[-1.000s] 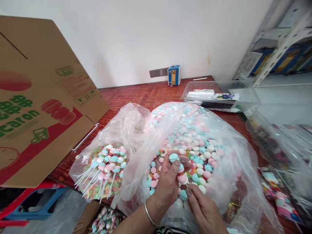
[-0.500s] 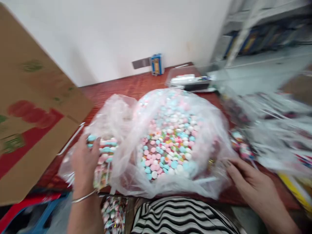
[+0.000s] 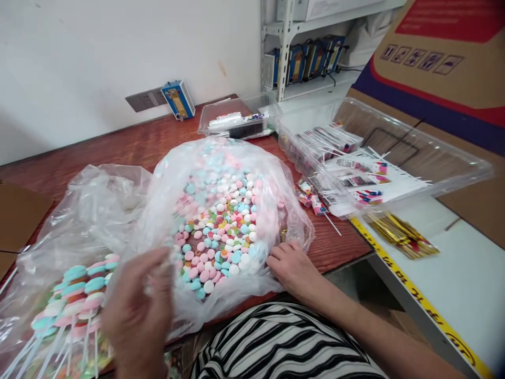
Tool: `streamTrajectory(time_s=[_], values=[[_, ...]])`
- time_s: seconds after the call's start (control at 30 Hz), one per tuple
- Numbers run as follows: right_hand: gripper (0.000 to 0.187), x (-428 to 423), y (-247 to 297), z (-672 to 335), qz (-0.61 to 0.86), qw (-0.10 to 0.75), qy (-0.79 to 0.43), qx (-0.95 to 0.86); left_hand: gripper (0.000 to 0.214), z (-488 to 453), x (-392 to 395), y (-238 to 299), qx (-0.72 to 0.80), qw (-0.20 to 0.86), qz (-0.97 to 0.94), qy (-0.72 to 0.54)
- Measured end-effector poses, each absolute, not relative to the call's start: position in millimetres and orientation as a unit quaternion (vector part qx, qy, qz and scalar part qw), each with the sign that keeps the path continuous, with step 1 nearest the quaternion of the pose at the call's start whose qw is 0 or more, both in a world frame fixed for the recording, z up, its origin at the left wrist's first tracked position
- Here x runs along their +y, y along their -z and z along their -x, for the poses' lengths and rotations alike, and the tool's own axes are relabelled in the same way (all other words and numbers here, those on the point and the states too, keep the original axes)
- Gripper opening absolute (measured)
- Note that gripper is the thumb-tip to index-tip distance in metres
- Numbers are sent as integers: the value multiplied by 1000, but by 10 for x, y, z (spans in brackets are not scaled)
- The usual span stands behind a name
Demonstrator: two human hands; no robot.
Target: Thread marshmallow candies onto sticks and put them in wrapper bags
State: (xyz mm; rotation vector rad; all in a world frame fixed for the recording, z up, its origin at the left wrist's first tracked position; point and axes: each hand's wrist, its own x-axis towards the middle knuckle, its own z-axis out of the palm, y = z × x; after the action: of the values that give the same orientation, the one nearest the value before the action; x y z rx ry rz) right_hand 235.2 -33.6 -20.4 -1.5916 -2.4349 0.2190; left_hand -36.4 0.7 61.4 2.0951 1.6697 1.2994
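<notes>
A large clear plastic bag (image 3: 236, 158) full of pink, blue and white round candies (image 3: 221, 231) lies open on the red wooden table (image 3: 118, 147). Left of it is a second clear bag (image 3: 90, 210) holding finished candy skewers on white sticks (image 3: 74, 300). My left hand (image 3: 134, 310) hovers between the two bags, its back to the camera and its fingers smeared by motion at the big bag's front left edge. My right hand (image 3: 290, 266) rests on the table's front edge, fingers curled onto the big bag's right hem.
A wide clear tray (image 3: 453, 168) of wrapped sticks stands right, with loose wrapped candies (image 3: 311, 197) and gold twist ties (image 3: 398, 239) beside it. A small clear box (image 3: 236, 118), a blue device (image 3: 179, 99), a wall socket (image 3: 144, 100), shelving (image 3: 288, 47) and cardboard boxes (image 3: 445, 58) stand behind.
The view swung right. Both hands left the candy pile: the left went to the bag's left edge near the skewers, the right to the bag's right hem.
</notes>
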Motion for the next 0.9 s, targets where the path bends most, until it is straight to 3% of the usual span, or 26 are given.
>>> streamTrajectory(time_s=[0.07,0.17,0.27,0.63,0.9], values=[[15,-293,259,-2350,533,112,-73,-835,22,101,31,-498,486,179,-774,-364],[20,-286,263,-2487,531,139,-61,-834,17,-109,37,-360,431,347,-821,-139],[26,-294,189,-2645,542,189,-27,-818,20,-116,21,-308,415,425,-804,-34],[20,-318,389,-2412,491,159,-31,-856,23,5,-40,-192,385,468,-795,30],[30,-350,-78,-2820,501,226,84,-831,23,83,-19,-265,408,531,-733,-124]])
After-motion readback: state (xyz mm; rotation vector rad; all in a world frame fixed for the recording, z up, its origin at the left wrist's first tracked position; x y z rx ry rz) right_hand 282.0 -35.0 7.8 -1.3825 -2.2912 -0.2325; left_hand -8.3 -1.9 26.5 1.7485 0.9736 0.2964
